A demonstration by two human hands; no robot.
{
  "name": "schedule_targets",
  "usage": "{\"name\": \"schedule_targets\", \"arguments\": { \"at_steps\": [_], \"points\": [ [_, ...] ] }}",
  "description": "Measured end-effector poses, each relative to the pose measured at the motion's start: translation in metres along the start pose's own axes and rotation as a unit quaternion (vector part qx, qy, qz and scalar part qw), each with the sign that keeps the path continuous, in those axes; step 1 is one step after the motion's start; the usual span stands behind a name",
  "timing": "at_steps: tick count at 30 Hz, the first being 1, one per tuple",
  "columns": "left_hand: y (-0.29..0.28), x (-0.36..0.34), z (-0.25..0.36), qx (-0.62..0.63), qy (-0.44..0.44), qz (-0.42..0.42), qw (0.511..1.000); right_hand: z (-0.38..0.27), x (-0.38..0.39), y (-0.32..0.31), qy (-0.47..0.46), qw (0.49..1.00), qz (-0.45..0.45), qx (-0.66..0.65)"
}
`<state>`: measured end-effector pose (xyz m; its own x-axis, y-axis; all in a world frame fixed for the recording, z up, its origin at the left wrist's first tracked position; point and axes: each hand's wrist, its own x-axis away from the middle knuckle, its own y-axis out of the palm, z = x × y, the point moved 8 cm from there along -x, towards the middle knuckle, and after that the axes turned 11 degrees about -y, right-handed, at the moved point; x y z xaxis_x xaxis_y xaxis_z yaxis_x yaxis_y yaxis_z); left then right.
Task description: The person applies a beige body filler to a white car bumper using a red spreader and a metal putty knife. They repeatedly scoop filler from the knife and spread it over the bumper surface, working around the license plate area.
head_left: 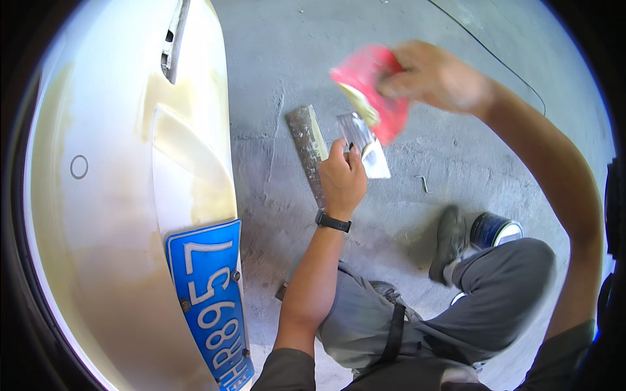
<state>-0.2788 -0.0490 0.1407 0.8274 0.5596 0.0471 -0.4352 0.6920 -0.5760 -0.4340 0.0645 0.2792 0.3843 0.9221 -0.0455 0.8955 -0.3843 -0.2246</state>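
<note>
My left hand (342,176) is closed on a silver metal scraper (375,163) with pale putty on it. Just above, my right hand (443,75) grips a red flexible spreader (388,117), blurred by motion, with yellowish putty along its edge, close over the scraper. A long, stained board (303,140) with a cream smear lies behind my left hand; whether that hand touches it, I cannot tell.
A white car bumper (98,215) with yellowish patches and a blue number plate (208,287) fills the left. The concrete floor (287,78) holds a small bent tool (424,184), a dark cable and a can (495,229) beside my shoe. My bent legs are below.
</note>
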Motion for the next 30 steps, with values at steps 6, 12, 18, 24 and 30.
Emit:
{"name": "schedule_targets", "arguments": {
  "at_steps": [6, 12, 18, 24, 30],
  "points": [
    [0.013, 0.013, -0.024, -0.232, -0.031, -0.078, 0.969, 0.058, -0.116, 0.027, -0.176, 0.833, 0.085, -0.518],
    [0.022, 0.041, -0.054, -0.393, -0.139, -0.175, 0.892, 0.145, -0.107, 0.106, -0.029, 0.678, 0.187, -0.71],
    [0.015, 0.07, 0.011, -0.479, -0.164, -0.268, 0.82, 0.173, -0.137, 0.085, -0.012, 0.733, 0.223, -0.642],
    [-0.005, 0.098, 0.052, -0.492, -0.206, -0.33, 0.779, 0.16, -0.16, 0.069, -0.033, 0.856, 0.203, -0.474],
    [-0.012, 0.12, 0.024, -0.449, -0.274, -0.365, 0.768, 0.126, -0.197, 0.085, -0.139, 0.917, 0.158, -0.34]
  ]
}}
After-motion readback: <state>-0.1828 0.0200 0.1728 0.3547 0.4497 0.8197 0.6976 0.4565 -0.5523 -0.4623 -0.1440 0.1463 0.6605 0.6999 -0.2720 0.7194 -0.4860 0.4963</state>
